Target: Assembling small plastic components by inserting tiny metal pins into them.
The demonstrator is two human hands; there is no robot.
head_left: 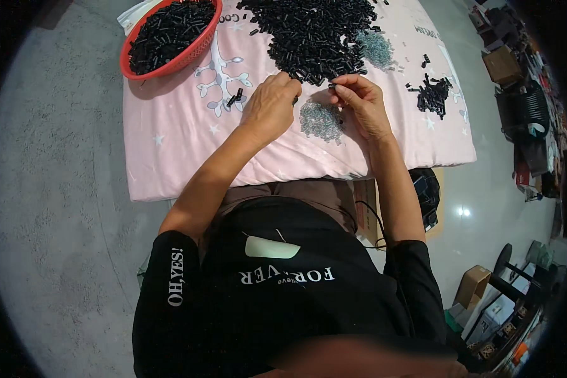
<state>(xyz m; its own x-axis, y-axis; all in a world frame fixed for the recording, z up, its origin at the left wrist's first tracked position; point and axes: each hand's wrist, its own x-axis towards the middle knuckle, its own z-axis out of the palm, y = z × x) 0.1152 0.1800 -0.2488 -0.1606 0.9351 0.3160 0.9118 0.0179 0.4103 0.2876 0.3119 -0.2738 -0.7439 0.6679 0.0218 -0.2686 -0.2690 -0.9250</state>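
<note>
My left hand (269, 108) rests over the pink cloth with its fingers curled, closed on a small black plastic piece (295, 100) whose end shows at the fingertips. Between thumb and forefinger, my right hand (365, 106) pinches another small black plastic piece (331, 85). Both hands are at the near edge of a large pile of short black plastic pieces (315, 38). Just below and between them lies a heap of tiny clear parts (321, 121). Two or three loose black pieces (235, 97) lie left of my left hand.
A red plastic basket (192, 58) full of black pieces stands at the table's far left. A second heap of clear parts (377, 50) adjoins the large pile. Slimmer black pieces (433, 96) lie at the right. Pink printed cloth (170, 154) covers the table.
</note>
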